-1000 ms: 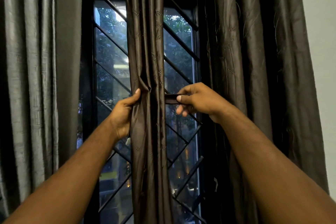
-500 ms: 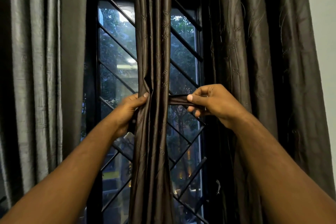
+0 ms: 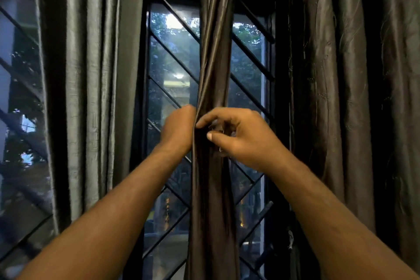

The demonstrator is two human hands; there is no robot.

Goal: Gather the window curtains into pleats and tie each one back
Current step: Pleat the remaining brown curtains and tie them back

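Closing in from the right, your right hand [image 3: 245, 138] has crossed onto the front of the gathered curtain [image 3: 213, 188] at frame centre, forefinger and thumb curled and pinching its folds. Half a second ago it held the tie band stretched out to the right, and that band is now hidden. Your left hand [image 3: 179, 129] clamps the bundle's left edge, fingers out of sight behind. I judge the wrap is closing and the knot comes next. Beyond, the window grille [image 3: 172, 52] shows between a grey curtain [image 3: 91, 75] at left and a dark curtain [image 3: 341, 75] at right, both untied.
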